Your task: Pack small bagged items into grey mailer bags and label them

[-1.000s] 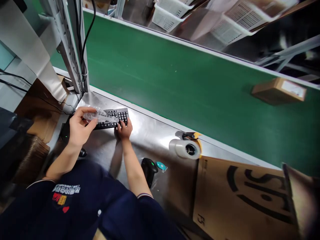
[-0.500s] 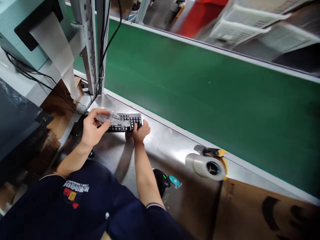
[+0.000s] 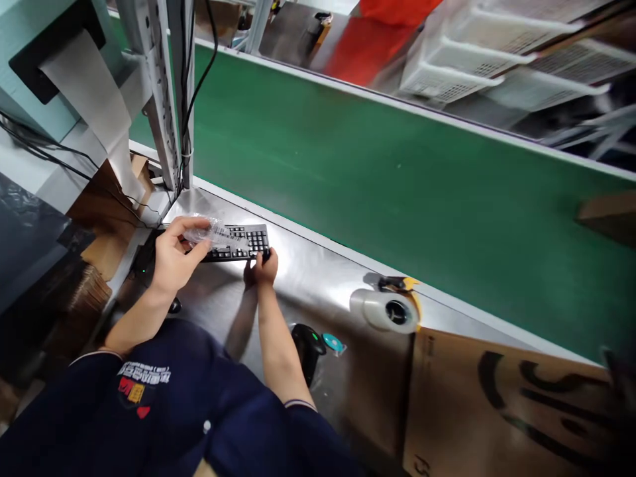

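My left hand (image 3: 171,257) is closed around a small clear plastic packet (image 3: 209,232), held just above the left part of a black keyboard (image 3: 242,242). The keyboard lies on the steel table (image 3: 308,278). My right hand (image 3: 262,268) rests at the keyboard's right front corner, with its fingertips on the number keys and the fingers apart. Both forearms reach forward from dark blue sleeves.
A green conveyor belt (image 3: 397,172) runs behind the table, with a cardboard box (image 3: 609,215) on it at far right. A tape dispenser (image 3: 390,310), a black handheld scanner (image 3: 308,348) and a flat cardboard sheet (image 3: 497,404) lie on the table. A metal post with cables (image 3: 173,99) stands at left.
My right hand has shifted along the keyboard's right end, out to the corner and back onto the number keys. The left hand keeps hold of the packet. The head camera has swung about.
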Demonstrator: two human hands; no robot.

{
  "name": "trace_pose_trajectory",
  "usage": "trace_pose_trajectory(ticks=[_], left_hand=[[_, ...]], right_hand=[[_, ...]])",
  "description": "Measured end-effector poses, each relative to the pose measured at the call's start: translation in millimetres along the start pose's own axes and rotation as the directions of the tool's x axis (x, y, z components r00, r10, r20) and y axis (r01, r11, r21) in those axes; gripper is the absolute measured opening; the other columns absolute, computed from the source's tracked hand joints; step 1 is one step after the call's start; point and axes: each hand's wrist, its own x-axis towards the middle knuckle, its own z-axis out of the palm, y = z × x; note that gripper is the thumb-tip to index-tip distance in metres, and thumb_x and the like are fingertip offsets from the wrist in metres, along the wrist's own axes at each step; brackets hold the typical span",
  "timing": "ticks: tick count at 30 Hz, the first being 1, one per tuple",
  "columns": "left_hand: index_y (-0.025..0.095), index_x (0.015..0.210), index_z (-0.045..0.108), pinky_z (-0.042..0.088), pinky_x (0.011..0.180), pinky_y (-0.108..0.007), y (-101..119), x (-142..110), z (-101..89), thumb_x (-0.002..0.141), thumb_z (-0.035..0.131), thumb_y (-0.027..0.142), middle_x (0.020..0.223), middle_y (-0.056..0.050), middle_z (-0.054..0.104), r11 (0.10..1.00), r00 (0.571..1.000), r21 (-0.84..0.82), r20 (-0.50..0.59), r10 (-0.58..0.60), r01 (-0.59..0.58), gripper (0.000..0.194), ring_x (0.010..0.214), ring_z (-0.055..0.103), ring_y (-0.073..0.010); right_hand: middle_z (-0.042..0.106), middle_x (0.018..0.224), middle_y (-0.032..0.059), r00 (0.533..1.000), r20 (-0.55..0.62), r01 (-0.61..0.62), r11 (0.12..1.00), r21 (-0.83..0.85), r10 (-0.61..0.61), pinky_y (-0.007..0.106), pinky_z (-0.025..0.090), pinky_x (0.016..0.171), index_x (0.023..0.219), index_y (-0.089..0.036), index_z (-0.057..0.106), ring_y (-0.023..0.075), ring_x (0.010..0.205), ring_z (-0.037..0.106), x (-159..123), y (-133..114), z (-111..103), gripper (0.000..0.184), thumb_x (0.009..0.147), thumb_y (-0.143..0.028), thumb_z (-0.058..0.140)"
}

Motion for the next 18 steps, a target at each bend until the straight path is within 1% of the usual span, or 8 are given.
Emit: trace_pose_trajectory(ticks=[3, 5, 10, 14, 16, 18], left_hand=[[0.022, 0.102, 0.081, 0.061, 0.080, -0.027, -0.8, -0.7, -1.0, 0.077, 0.085, 0.024, 0.104, -0.006, 0.078, 1.000, 1.000, 0.020, -0.017, 0.004, -0.003, 0.026, 0.097, 0.074, -0.0203], [0.022, 0.102, 0.081, 0.062, 0.079, -0.027, -1.3, -1.2, -1.2, 0.077, 0.086, 0.024, 0.104, -0.005, 0.078, 1.000, 1.000, 0.027, -0.028, 0.011, -0.010, 0.026, 0.098, 0.074, -0.0206], [0.022, 0.102, 0.082, 0.061, 0.080, -0.027, -0.1, -2.7, 0.6, 0.078, 0.086, 0.022, 0.105, -0.005, 0.077, 1.000, 1.000, -0.016, -0.004, 0.015, -0.015, 0.024, 0.097, 0.074, -0.0193], [0.022, 0.102, 0.081, 0.062, 0.082, -0.028, 1.4, -3.0, 2.1, 0.078, 0.088, 0.025, 0.105, -0.005, 0.077, 1.000, 1.000, -0.009, -0.017, 0.015, -0.015, 0.025, 0.098, 0.074, -0.0202], [0.021, 0.101, 0.081, 0.062, 0.081, -0.028, 1.5, -3.1, 2.6, 0.078, 0.087, 0.026, 0.105, -0.006, 0.077, 1.000, 1.000, 0.000, -0.021, 0.010, -0.010, 0.025, 0.099, 0.074, -0.0206], [0.021, 0.102, 0.081, 0.062, 0.081, -0.028, 1.5, -3.2, 2.7, 0.079, 0.087, 0.027, 0.105, -0.006, 0.077, 1.000, 1.000, -0.001, -0.012, 0.007, -0.007, 0.024, 0.099, 0.074, -0.0208]], right_hand=[[0.065, 0.145, 0.0234, 0.993, 0.024, 0.121, 0.988, -0.100, -0.120, 0.062, 0.049, 0.119, 0.132, -0.015, 0.067, 0.0366, 0.140, 0.058, -6.3, -1.7, -2.8, 0.049, 0.093, -0.041, 0.052], [0.063, 0.148, 0.0220, 0.985, 0.046, 0.172, 0.974, -0.146, -0.167, 0.060, 0.048, 0.120, 0.128, -0.016, 0.072, 0.0364, 0.140, 0.058, -10.2, -4.8, -2.5, 0.046, 0.093, -0.039, 0.053], [0.061, 0.147, 0.0236, 0.988, 0.020, 0.156, 0.972, -0.177, -0.155, 0.062, 0.047, 0.119, 0.127, -0.015, 0.077, 0.0388, 0.138, 0.056, -9.2, -18.5, 3.5, 0.046, 0.094, -0.039, 0.055], [0.056, 0.154, 0.0217, 0.980, 0.064, 0.196, 0.965, -0.176, -0.187, 0.064, 0.042, 0.122, 0.129, -0.019, 0.076, 0.0400, 0.146, 0.050, -3.0, -31.0, 9.0, 0.043, 0.095, -0.039, 0.059], [0.055, 0.156, 0.0216, 0.982, 0.076, 0.183, 0.965, -0.187, -0.171, 0.066, 0.041, 0.122, 0.128, -0.020, 0.076, 0.0410, 0.147, 0.048, -1.2, -35.0, 11.5, 0.041, 0.095, -0.039, 0.060], [0.054, 0.157, 0.0221, 0.984, 0.079, 0.172, 0.967, -0.187, -0.160, 0.065, 0.040, 0.122, 0.126, -0.019, 0.076, 0.0413, 0.147, 0.047, 0.3, -36.2, 13.0, 0.041, 0.095, -0.041, 0.061]])
